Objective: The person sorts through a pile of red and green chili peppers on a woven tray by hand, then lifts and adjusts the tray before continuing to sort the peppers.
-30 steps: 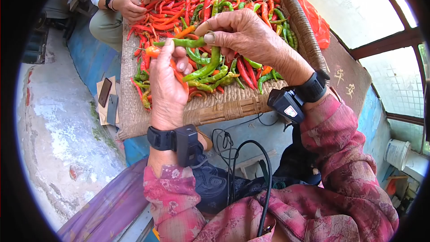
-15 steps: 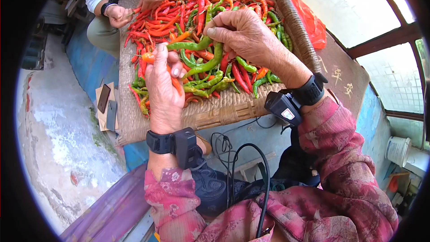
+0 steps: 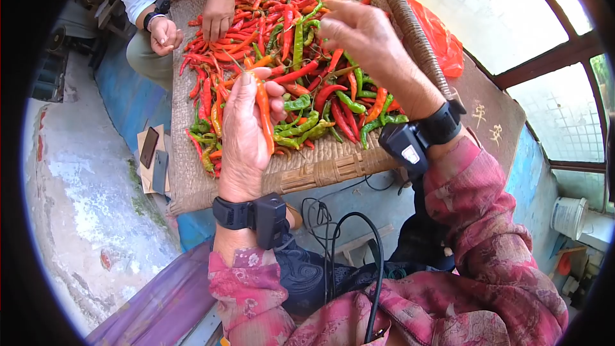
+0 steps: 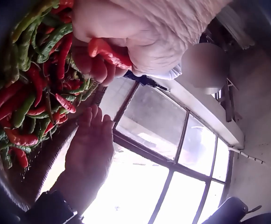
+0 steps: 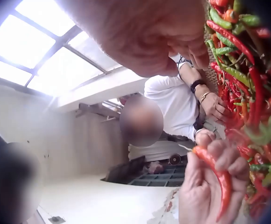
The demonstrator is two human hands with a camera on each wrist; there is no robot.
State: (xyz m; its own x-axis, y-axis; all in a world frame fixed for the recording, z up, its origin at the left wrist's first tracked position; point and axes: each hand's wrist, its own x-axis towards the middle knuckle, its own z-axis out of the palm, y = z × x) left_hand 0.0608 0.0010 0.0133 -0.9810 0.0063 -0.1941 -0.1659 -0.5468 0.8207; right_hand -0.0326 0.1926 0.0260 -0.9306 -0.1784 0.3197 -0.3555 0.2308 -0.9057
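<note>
In the head view my left hand point(image 3: 246, 131) holds an orange-red chili pepper point(image 3: 264, 115) along the fingers, its thin stem pointing up and left. The right wrist view shows that chili pepper point(image 5: 219, 179) whole, curved and glossy, between thumb and curled fingers. My right hand point(image 3: 368, 41) hovers over the right side of the pepper pile, slightly blurred. Its fingers point(image 4: 95, 119) look straight in the left wrist view, with nothing between them. Below both hands lies a heap of red and green chili peppers point(image 3: 307, 115).
The heap lies on a woven tray with a raised rim point(image 3: 419, 32). Across it, another person's hand point(image 3: 218, 16) touches red peppers, while their other hand point(image 3: 165, 35) is at the tray's left edge. A red plastic bag point(image 3: 435, 38) lies beyond the right rim. Black cables point(image 3: 378, 243) hang before my lap.
My right hand has let go of the green chili peppers it pinched and moved up and right, its fingers now straightened. The left hand's pepper shows more fully. The other person's hands have shifted.
</note>
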